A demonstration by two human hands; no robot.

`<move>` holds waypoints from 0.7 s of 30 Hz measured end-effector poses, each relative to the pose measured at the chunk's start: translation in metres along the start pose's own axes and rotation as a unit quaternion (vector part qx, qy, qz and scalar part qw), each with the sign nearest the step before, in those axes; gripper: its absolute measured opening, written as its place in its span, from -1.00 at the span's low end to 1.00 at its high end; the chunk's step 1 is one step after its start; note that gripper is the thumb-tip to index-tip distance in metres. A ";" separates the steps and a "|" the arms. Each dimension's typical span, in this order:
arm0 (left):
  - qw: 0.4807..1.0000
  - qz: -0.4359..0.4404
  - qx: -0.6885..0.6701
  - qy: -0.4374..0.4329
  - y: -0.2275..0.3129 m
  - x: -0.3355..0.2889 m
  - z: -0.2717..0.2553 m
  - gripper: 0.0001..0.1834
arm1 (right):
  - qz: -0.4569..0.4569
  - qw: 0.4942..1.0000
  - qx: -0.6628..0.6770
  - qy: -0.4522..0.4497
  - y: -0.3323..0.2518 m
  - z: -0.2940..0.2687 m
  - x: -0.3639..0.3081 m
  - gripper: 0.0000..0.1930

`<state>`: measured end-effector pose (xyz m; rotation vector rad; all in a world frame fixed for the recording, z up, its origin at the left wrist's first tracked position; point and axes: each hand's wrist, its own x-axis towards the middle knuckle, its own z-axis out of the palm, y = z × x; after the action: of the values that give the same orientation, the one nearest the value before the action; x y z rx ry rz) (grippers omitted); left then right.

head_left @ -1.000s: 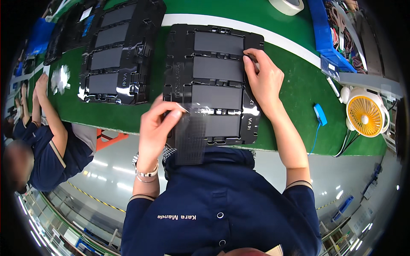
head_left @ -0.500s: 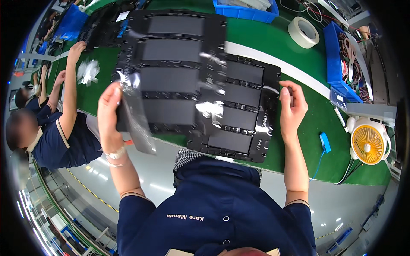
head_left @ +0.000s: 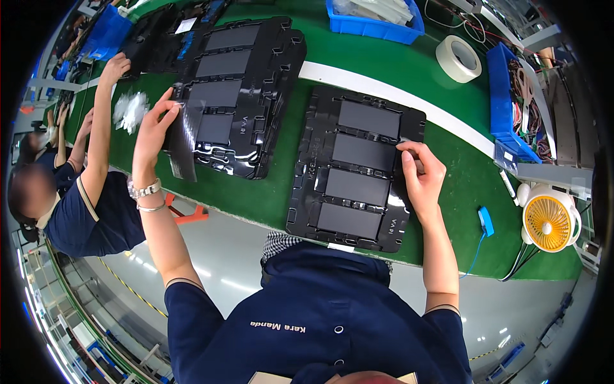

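A black plastic tray [head_left: 309, 160] lies before me, with several flat dark panels [head_left: 354, 185] in its pockets. At its right side, my right hand [head_left: 423, 179] has thumb and forefinger together at the edge of a panel; whatever they pinch is too small to make out. To the left sits a stack of similar black trays [head_left: 272, 105], the top one also holding dark panels. My left hand [head_left: 155, 131] is closed at that stack's left edge, pinching a see-through plastic film strip [head_left: 185, 144] that hangs down there. Its fingertips are partly hidden.
Blue bins [head_left: 377, 27] stand at the back and right. A tape roll [head_left: 458, 59], a small yellow-and-white fan [head_left: 548, 221] and a blue cabled piece [head_left: 486, 221] sit on the right. Crumpled clear plastic [head_left: 131, 112] lies left, near a co-worker's arm [head_left: 97, 134].
The upper tray has moved left off the near tray and now rests on the left stack. My left hand went left with it. My right hand came in to a panel on the uncovered tray.
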<state>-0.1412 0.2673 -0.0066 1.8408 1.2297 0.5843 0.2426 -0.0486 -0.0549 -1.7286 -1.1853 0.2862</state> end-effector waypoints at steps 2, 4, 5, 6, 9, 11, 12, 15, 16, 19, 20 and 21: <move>0.998 0.001 -0.009 0.057 -0.003 -0.001 0.016 -0.78 | 0.000 1.000 0.001 -0.002 0.001 0.001 0.001 -0.89; 0.989 0.028 0.079 0.124 -0.002 -0.005 0.028 -0.74 | 0.002 1.000 0.003 -0.002 0.001 0.002 0.002 -0.89; 0.979 0.049 0.131 0.148 0.000 -0.009 0.035 -0.72 | 0.002 1.000 0.004 -0.002 0.001 0.003 0.002 -0.89; 0.975 0.045 0.145 0.161 0.006 -0.015 0.040 -0.74 | 0.003 1.000 0.000 -0.007 0.001 0.003 0.002 -0.90; 0.983 0.104 0.082 0.127 -0.011 -0.014 0.033 -0.78 | 0.006 1.000 -0.010 -0.017 0.001 0.001 0.000 -0.90; 0.988 0.085 0.054 0.118 -0.012 -0.012 0.030 -0.79 | 0.006 1.000 -0.010 -0.019 0.000 0.001 0.001 -0.90; 0.990 0.077 0.038 0.113 -0.011 -0.011 0.028 -0.79 | 0.007 1.000 -0.008 -0.018 0.000 0.001 0.001 -0.90; 0.995 0.051 0.040 0.078 -0.012 0.003 0.011 -0.78 | 0.009 1.000 -0.005 -0.018 -0.001 0.001 0.002 -0.89; 0.995 0.049 0.049 0.073 -0.003 0.006 0.010 -0.77 | 0.010 1.000 -0.007 -0.020 -0.002 0.000 0.002 -0.89; 0.999 -0.014 0.023 0.040 -0.010 0.024 0.006 -0.77 | 0.013 1.000 -0.006 -0.024 -0.002 0.001 0.002 -0.90; 0.997 0.030 0.020 0.071 -0.014 0.026 0.012 -0.76 | 0.014 1.000 -0.004 -0.025 -0.001 0.001 0.002 -0.90; 0.990 0.049 0.097 0.090 -0.021 0.034 0.015 -0.73 | 0.013 1.000 -0.005 -0.025 -0.001 0.001 0.002 -0.90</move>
<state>-0.1274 0.2964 -0.0347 2.0573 1.3599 0.7192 0.2425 -0.0465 -0.0541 -1.7560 -1.2034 0.3423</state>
